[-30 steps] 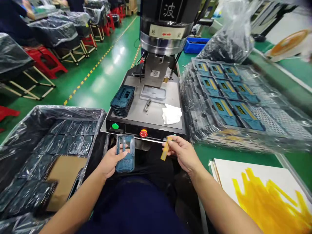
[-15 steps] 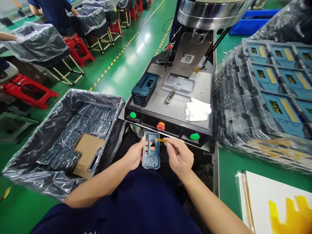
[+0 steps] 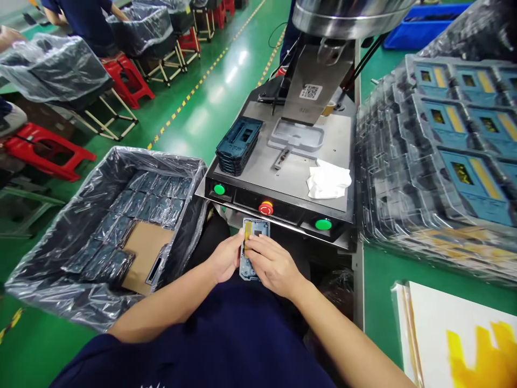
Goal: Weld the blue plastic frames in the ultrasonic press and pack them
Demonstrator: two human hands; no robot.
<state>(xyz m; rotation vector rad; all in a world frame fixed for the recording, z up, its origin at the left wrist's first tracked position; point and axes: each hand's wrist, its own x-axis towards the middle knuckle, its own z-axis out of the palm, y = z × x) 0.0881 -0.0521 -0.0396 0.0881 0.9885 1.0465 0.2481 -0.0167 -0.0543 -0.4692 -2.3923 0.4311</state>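
My left hand [image 3: 223, 261] grips a small blue-grey plastic frame [image 3: 255, 231] by its left edge, just below the front of the press machine. A yellow tape strip [image 3: 247, 230] lies along the frame's left side. My right hand [image 3: 271, 264] rests on top of the frame, fingers pressed flat over its lower half and against the strip. A stack of dark blue frames [image 3: 238, 144] sits on the machine's steel plate [image 3: 283, 180], left of the grey nest fixture [image 3: 297, 136].
A plastic-lined bin [image 3: 60, 253] of frames with a cardboard sheet stands at my left. Trays of taped blue parts [image 3: 452, 140] under film fill the right. A white sheet with yellow strips [image 3: 480, 350] lies at lower right. White cloth [image 3: 328, 180], red and green buttons front the machine.
The right hand brought the yellow strip from the air down onto the frame and now presses on it. The camera view dropped slightly closer to the hands.
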